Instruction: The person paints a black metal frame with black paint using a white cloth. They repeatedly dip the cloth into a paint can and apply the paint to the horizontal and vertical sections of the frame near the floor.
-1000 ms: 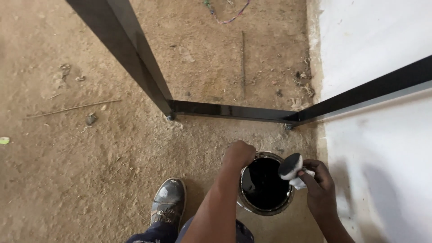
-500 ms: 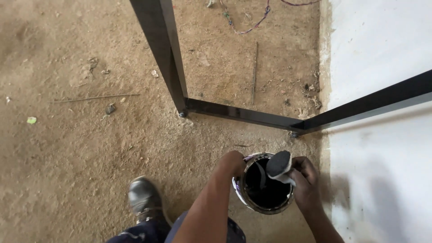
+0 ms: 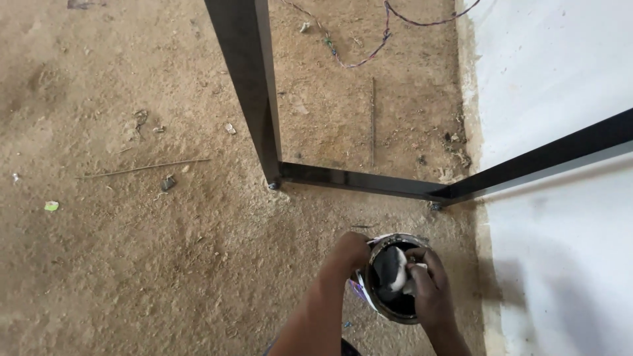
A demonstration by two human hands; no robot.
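The round black paint can [image 3: 394,277], tilted on the dirt floor [image 3: 165,250], was gripped at its rim by the left hand [image 3: 349,254] while a paint-soaked white rag [image 3: 394,271] was clutched inside by the right hand [image 3: 427,283]; paint could have been spilled if tipped further.

Soft, even daylight; faint shadow on the white wall [image 3: 554,79]; sharp focus, slight edge distortion.

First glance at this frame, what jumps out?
The glossy black metal frame standing on the sandy dirt floor, one post rising at top centre and rails running right to the white wall. Low at centre right, the left hand grips the rim of a round paint can while the right hand pushes a black-stained white cloth into it.
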